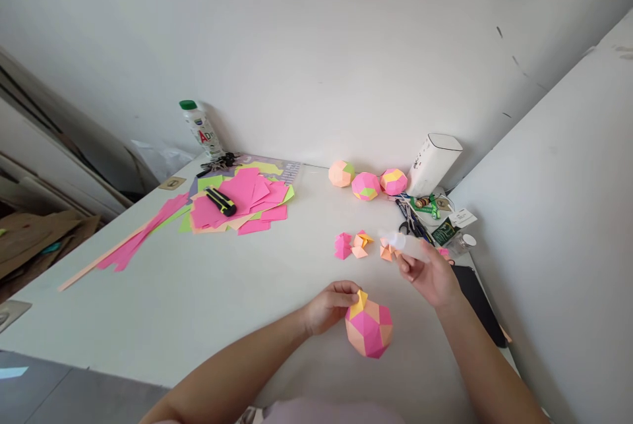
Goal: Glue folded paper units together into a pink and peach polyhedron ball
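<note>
My left hand (329,305) pinches a yellow flap at the top of a many-sided paper ball (370,332) with pink and peach faces. The ball hangs over the table's near side, beside my fingertips. To its upper right, my right hand (431,277) is closed around a small white squeeze bottle (414,248), whose blurred nozzle points left. Behind the ball lie a pink folded paper piece (343,246) and a peach-and-orange folded piece (361,244). Another peach folded piece (386,251) is partly hidden by the bottle and my right hand.
Three paper balls (366,186) sit near the wall, left of a white box (435,163). Scissors (409,223), cards and a small jar (462,243) crowd the right. At left lie coloured paper sheets (257,190), a utility knife (221,201), paper strips (143,233) and a bottle (202,128).
</note>
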Demonstrator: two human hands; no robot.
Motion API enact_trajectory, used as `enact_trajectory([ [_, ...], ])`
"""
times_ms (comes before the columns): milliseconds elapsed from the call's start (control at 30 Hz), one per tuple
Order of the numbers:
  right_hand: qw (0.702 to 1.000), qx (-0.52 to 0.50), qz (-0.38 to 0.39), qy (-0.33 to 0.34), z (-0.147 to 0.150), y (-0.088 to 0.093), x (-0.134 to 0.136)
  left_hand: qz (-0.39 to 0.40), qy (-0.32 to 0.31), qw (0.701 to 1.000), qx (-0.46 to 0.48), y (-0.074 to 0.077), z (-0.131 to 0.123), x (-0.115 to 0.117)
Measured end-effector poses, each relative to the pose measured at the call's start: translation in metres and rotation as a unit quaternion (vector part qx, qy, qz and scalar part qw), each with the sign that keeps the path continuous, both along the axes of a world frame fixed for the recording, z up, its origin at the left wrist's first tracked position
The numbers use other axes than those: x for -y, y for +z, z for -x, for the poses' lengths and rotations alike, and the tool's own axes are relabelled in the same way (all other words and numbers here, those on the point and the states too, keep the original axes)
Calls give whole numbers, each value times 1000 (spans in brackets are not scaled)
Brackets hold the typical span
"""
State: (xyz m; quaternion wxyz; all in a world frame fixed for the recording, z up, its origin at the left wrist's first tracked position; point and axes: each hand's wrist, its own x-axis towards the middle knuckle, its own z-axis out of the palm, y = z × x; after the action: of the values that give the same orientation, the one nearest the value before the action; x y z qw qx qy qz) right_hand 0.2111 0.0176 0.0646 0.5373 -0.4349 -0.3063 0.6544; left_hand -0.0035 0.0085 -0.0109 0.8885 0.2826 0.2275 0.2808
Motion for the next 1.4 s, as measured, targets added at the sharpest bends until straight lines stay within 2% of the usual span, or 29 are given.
enact_trajectory([
  [133, 998, 56, -27, 12, -14, -25, 12, -1, 4, 1000, 6, 0, 2, -1],
  [233, 986, 163, -45, -16, -20, -53, 21, -9, -3, 1000, 21, -2, 3, -1],
  [300, 972, 229, -50, -4, -19, -67, 26, -17, -8, 999, 31, -3, 4, -1],
  [433, 939, 333, -75, -31, -9, -78, 30, -40, -20, 998, 34, -3, 4, 0],
  [600, 901, 424, -57, -73, -3, -81, 32, -66, -29, 996, 50, -4, 5, 0],
  [733, 858, 505, -29, -86, -5, -82, 33, -87, -28, 994, 60, -5, 6, -1],
  [867, 821, 561, -61, -87, -7, -83, 33, -100, -28, 992, 75, -5, 7, -1],
  [967, 810, 577, -72, -78, -9, -83, 33, -107, -29, 991, 72, -4, 7, 0],
  [1033, 805, 582, -99, -58, -13, -79, 36, -112, -31, 991, 59, -3, 8, -1],
  [1100, 784, 603, -142, -45, -16, -72, 40, -115, -32, 992, 41, -4, 9, -1],
  [1167, 753, 630, -176, -77, -17, -61, 47, -118, -37, 992, 23, -4, 9, -2],
  [1267, 710, 630, -216, -229, -11, -45, 60, -127, -45, 991, 7, -6, 9, -3],
  [1300, 713, 605, -239, -261, -7, -41, 64, -130, -48, 990, 5, -6, 9, -2],
  [1333, 742, 570, -253, -244, -2, -38, 67, -132, -52, 990, 3, -7, 9, -2],
  [1367, 786, 532, -245, -198, 3, -36, 70, -133, -56, 990, 1, -7, 9, -2],
  [1400, 835, 494, -208, -125, 8, -35, 72, -133, -60, 989, -1, -6, 9, -2],
])
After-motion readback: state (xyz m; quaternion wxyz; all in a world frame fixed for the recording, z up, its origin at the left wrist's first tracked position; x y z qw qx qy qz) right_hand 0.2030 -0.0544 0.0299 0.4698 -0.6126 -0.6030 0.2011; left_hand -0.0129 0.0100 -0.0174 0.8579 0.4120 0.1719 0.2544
